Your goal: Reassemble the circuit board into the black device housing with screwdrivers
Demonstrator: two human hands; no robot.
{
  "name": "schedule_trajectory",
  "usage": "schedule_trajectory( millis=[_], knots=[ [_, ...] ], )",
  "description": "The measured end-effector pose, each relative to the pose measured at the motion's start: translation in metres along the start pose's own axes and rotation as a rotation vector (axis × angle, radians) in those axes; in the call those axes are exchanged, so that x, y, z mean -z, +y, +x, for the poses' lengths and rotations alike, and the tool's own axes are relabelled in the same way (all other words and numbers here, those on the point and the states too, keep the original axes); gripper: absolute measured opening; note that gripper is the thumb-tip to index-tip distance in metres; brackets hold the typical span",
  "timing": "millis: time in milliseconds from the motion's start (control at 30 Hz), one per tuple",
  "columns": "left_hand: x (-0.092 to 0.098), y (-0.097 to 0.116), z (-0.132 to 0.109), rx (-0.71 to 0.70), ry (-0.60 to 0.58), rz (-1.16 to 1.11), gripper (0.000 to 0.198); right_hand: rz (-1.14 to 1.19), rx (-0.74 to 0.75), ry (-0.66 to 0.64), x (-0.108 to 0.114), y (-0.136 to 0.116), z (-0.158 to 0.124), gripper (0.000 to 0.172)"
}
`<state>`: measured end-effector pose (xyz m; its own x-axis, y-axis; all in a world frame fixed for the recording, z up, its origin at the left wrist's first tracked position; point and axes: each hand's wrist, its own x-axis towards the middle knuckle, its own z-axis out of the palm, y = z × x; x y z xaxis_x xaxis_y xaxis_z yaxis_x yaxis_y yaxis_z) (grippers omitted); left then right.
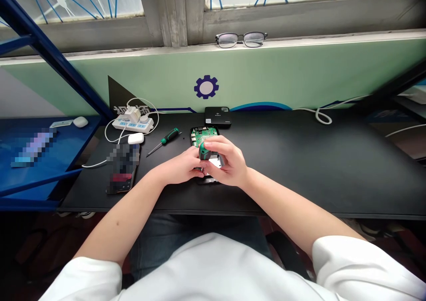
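An opened small black device (203, 136) with a green circuit board showing lies on the black desk (316, 159). My right hand (226, 161) is closed around the green handle of a screwdriver (204, 151), held upright over the device. My left hand (181, 168) rests at the device's near left edge, fingers curled against the screwdriver's lower part; what they pinch is hidden. A second green-handled screwdriver (164, 140) lies loose on the desk to the left.
A black box lid (217, 116) sits behind the device. A phone (122, 170), white earbud case (136, 138) and power strip (133, 121) with cables lie at left. Glasses (241, 39) rest on the windowsill. A blue shelf (40, 150) stands left; white cables (322, 114) right.
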<state>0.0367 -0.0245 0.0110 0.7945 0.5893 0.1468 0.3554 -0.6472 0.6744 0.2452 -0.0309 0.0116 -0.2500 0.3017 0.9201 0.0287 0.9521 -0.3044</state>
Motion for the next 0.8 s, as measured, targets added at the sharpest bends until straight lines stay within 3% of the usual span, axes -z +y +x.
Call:
schedule_trajectory(
  millis=[233,533,667,800],
  knots=[
    [0.0026,0.0028,-0.0014,0.077,-0.022,-0.015,0.014,-0.075,0.026,0.001,-0.0004,-0.0013,0.0,0.054],
    [0.0025,0.0062,0.0025,0.045,-0.046,-0.014,0.023,-0.082,0.041,0.009,-0.0016,-0.0016,0.0005,0.055],
    [0.0028,0.0078,0.003,0.044,-0.045,-0.028,0.016,-0.05,0.049,-0.002,-0.0009,-0.0028,0.002,0.059],
    [0.0047,0.0091,0.0,0.061,-0.033,-0.01,0.018,0.014,0.061,-0.034,0.001,-0.006,0.0041,0.048]
  ],
)
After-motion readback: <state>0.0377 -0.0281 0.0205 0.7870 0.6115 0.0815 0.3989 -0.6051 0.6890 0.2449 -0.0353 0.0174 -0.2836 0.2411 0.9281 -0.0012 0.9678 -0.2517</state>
